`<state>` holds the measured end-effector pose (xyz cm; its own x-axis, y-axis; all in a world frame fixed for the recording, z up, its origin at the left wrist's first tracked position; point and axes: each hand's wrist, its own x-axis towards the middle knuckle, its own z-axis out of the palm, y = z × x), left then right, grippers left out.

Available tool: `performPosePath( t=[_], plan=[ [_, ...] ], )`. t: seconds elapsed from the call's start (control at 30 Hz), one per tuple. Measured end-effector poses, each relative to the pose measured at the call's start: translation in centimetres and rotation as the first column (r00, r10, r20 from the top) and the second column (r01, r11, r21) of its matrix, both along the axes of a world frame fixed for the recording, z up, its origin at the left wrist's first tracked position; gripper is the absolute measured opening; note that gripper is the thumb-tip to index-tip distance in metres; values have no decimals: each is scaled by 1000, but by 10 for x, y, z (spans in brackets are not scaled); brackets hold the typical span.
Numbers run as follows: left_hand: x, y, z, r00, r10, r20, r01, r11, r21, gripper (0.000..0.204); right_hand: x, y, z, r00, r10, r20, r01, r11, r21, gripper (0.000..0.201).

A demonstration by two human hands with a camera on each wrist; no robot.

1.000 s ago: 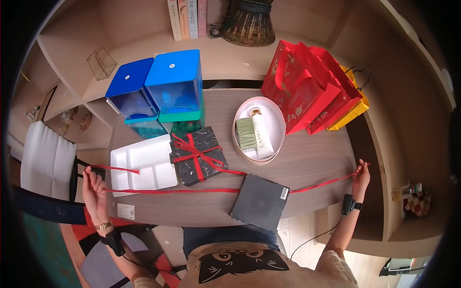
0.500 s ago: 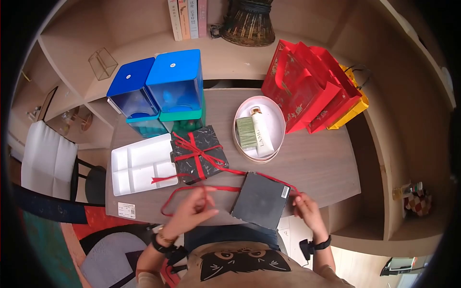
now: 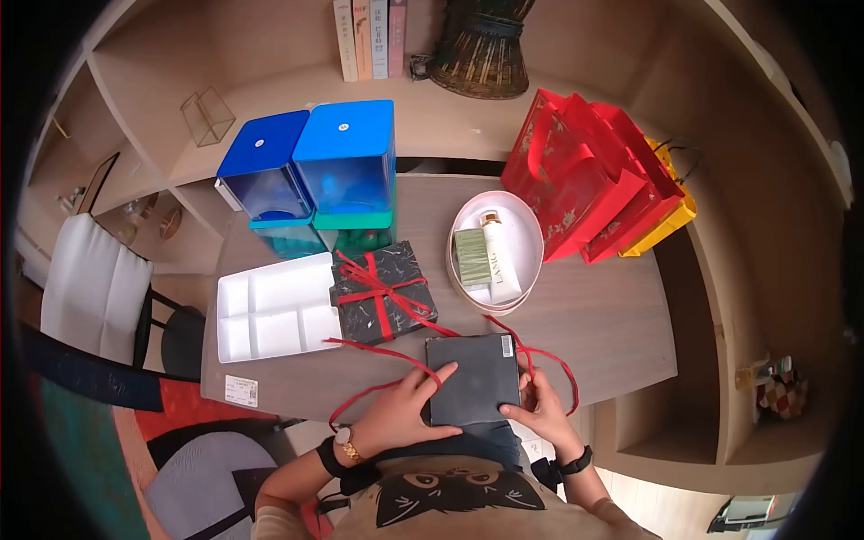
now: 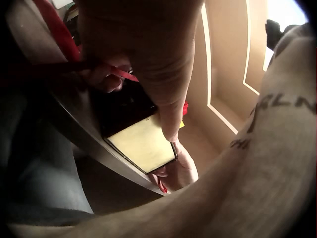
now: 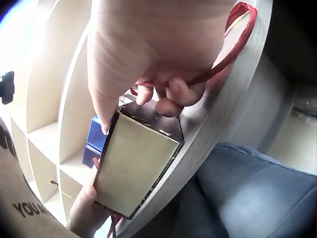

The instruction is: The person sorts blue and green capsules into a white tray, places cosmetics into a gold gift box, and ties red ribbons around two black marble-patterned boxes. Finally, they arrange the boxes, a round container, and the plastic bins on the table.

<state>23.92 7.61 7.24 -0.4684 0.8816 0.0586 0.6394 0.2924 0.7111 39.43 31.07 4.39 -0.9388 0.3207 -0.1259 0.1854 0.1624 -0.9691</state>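
A black box (image 3: pixel 475 371) with a small barcode label sits at the table's front edge, between both hands. My left hand (image 3: pixel 400 409) grips its left side, thumb along the near edge. Opposite, my right hand (image 3: pixel 540 409) holds the right side, thumb on top and other fingers curled beside it. Red ribbon (image 3: pixel 378 349) passes by the left fingers and runs behind the box; another length (image 5: pixel 233 57) crosses the right fingers in the right wrist view. Both wrist views show the box's cream side (image 4: pixel 143 141), framed by dark edges. The ribbon under the box is hidden.
Beyond lies a black marbled box (image 3: pixel 396 283) tied with red ribbon, beside a white compartment tray (image 3: pixel 279 310). A round box (image 3: pixel 531 229) holds a tube and a green block. Blue-lidded bins (image 3: pixel 346 130) and red gift bags (image 3: pixel 576 180) stand behind.
Both hands have come in from holding the ribbon stretched wide to gripping the black box. The box has turned straighter, and the ribbon ends now hang in loose curves.
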Motion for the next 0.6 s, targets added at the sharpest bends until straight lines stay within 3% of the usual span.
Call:
performPosePath(
  t=[0.07, 0.17, 0.2, 0.27, 0.4, 0.53, 0.57, 0.6],
  plan=[
    [3, 1, 10, 999, 24, -28, -27, 989, -146, 97, 0, 1, -3, 1000, 8, -9, -8, 1000, 16, 72],
    [7, 1, -2, 970, 32, -243, -65, 990, -126, 98, 8, 12, -4, 997, 70, 15, -71, 994, 86, 70],
    [6, 2, -4, 966, 32, -258, -66, 990, -124, 97, 10, 17, -3, 1000, 0, -5, 1, 964, 265, 67],
    [6, 0, -6, 958, 23, -286, -61, 991, -123, 94, 11, 25, 1, 989, -129, -78, 150, 799, 582, 61],
    [5, 0, -7, 957, 23, -289, -50, 995, -84, 93, 3, 48, -9, 960, -243, -141, 252, 524, 814, 50],
    [4, -3, -7, 947, 60, -314, -84, 994, -66, 94, 3, 59, -12, 955, -285, -83, 232, 542, 807, 24],
    [4, -4, -8, 946, 72, -317, -95, 994, -58, 95, 5, 63, -17, 939, -330, -101, 266, 506, 821, 13],
    [2, -5, -9, 944, 71, -321, -97, 993, -65, 95, 6, 67, -16, 940, -326, -105, 271, 522, 809, 14]
  ],
)
